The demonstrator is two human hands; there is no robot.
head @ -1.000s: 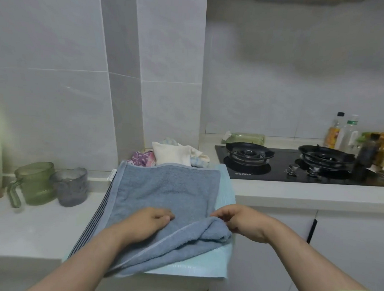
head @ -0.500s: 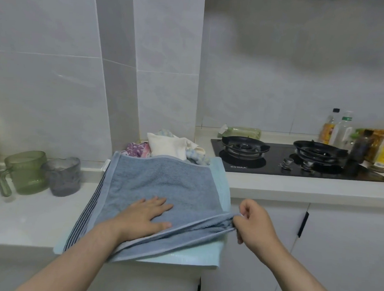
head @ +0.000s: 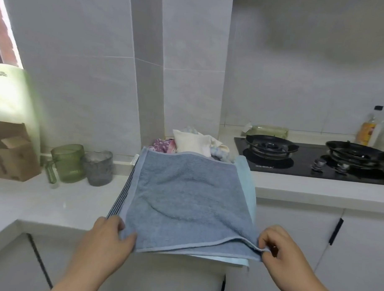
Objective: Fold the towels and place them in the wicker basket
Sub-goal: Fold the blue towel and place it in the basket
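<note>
1. Blue-grey towel (head: 184, 199): spread flat over a light blue towel (head: 248, 191), near hem overhanging the front edge of the table (head: 54, 203); laid out thus, probably, to give a smooth base for folding.
2. Left hand (head: 109, 238): grips the near left corner, caught between thumb and curled fingers (head: 116, 223).
3. Right hand (head: 279, 246): pinches the near right corner, where two layers meet, between thumb and fingertips (head: 270, 255).
4. Both corners held at once, apparently to keep the near hem taut and square for carrying toward the far hem.
5. Towel body: beyond the fingers, toward the wall; only the two near corners within the grips.
6. Heap of unfolded cloths (head: 193, 143): at the table's back edge, just behind the far hem; seemingly awaiting folding.
7. Wicker basket: not in view.
</note>
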